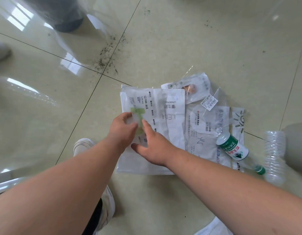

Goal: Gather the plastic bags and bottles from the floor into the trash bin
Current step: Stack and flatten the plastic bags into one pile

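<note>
Both hands meet over the near-left corner of the plastic bags point(163, 119) strewn on the floor point(180, 39): the left hand point(122, 131) has its fingers closed on a small clear, green-marked piece point(138, 116), seemingly to lift it, while the right hand point(153, 146) lies open and flat on the bags. Two bottles point(233, 146) lie just right; the dark, blurred shape at top left may be the trash bin point(65, 16), cut off by the frame edge.

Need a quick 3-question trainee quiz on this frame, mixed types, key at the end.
1. True or false: the green-labelled bottle stands upright.
2. Which hand pinches the small green-printed bag? A) left hand B) right hand
3. Fill in: the clear ribbed bottle lies to the ___ of the green-labelled bottle.

Key: 1 false, it lies on its side across the pile of plastic bags. 2 A. 3 right.
</note>
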{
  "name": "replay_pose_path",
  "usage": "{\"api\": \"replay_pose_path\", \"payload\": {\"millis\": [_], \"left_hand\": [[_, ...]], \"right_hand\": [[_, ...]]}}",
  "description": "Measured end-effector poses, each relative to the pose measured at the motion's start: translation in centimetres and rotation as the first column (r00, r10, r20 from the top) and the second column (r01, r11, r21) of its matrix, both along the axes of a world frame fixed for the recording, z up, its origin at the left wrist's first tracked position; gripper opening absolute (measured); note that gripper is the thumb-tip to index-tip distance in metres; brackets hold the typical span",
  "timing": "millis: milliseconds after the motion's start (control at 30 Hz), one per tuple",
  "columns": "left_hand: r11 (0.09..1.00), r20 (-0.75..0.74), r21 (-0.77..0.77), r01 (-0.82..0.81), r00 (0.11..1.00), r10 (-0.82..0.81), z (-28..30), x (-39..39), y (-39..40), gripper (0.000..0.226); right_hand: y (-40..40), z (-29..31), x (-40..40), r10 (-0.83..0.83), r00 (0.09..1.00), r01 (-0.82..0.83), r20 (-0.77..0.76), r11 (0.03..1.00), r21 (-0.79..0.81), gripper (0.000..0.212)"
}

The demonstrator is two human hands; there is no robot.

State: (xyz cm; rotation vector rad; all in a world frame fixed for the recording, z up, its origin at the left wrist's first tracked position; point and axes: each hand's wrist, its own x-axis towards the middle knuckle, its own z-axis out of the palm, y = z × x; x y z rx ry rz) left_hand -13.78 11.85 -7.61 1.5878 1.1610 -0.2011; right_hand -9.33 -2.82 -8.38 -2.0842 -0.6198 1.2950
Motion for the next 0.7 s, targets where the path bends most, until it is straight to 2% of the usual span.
{"api": "replay_pose_path", "payload": {"millis": [100,167,233,300,367,433,533,600,700], "left_hand": [[0.993,-0.068,0.117,0.026,0.998,-0.018,-0.8,-0.4,0.4,0.046],[0.991,-0.068,0.131,0.038,0.997,-0.030,-1.1,-0.6,0.6,0.054],[0.991,-0.061,0.125,0.051,0.997,-0.044,-1.1,-0.7,1.0,0.072],[0.996,-0.061,0.089,0.028,0.998,-0.023,-0.7,-0.7,1.2,0.092],[0.997,-0.063,0.078,0.029,0.998,-0.024,-0.2,-0.7,1.1,0.100],[0.994,-0.094,0.083,0.071,0.994,-0.063,-0.3,-0.8,0.8,0.096],[0.991,-0.129,0.063,0.115,0.986,-0.106,-1.7,-1.2,0.7,0.066],[0.993,-0.126,0.040,0.110,0.986,-0.105,-2.1,-1.6,0.9,0.049],[0.992,-0.107,0.034,0.124,0.987,-0.119,-2.3,-1.7,1.1,0.049]], "right_hand": [[-0.8,-0.7,0.5,0.002,1.000,-0.002,-0.014,1.000,0.021,0.096],[-1.7,-1.4,2.8,-0.029,0.994,0.030,0.110,1.000,-0.003,0.086],[-3.1,-2.5,6.2,-0.092,0.953,0.120,0.290,0.989,-0.083,0.081],[-4.8,-3.7,10.0,-0.114,0.885,0.214,0.451,0.961,-0.177,0.082],[-6.2,-4.7,13.3,-0.072,0.859,0.250,0.507,0.923,-0.293,0.089],[-7.4,-5.3,15.9,0.019,0.873,0.214,0.487,0.883,-0.418,0.100],[-7.9,-5.8,17.8,0.140,0.918,0.086,0.370,0.843,-0.531,0.112],[-7.7,-6.2,17.8,0.157,0.918,0.074,0.364,0.835,-0.546,0.112],[-7.1,-5.7,16.9,0.170,0.866,0.147,0.470,0.811,-0.566,0.098]]}}
